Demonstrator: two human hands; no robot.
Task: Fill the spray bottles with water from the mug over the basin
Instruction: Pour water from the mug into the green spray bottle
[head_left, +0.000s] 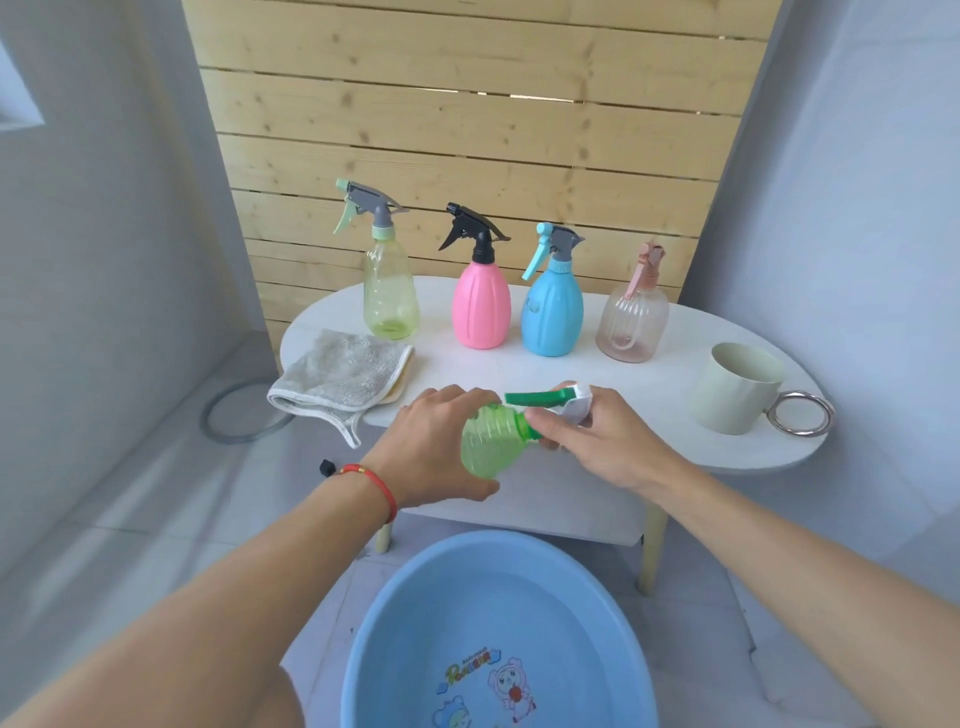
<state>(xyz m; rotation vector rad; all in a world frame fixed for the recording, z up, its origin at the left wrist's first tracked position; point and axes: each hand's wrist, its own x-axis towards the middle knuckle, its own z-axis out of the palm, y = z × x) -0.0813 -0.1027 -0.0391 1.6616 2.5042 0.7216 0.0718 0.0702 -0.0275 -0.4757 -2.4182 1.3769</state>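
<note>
A clear green spray bottle (491, 441) lies tilted on its side above the table's front edge. My left hand (436, 447) grips its body. My right hand (597, 441) is closed around its neck and white spray head with the green trigger (535, 398). A pale green mug (735, 387) with a metal ring handle stands on the table to the right. The blue basin (395, 649) holds water on the floor below my arms. Along the back of the table stand a yellow-green bottle (389, 296), a pink bottle (480, 306), a blue bottle (551, 312) and a clear pinkish bottle (632, 322).
A grey cloth (340, 382) lies folded on the left end of the white oval table (649, 452), partly hanging over the edge. A wooden slat wall stands behind. A grey ring (228, 415) lies on the floor at the left.
</note>
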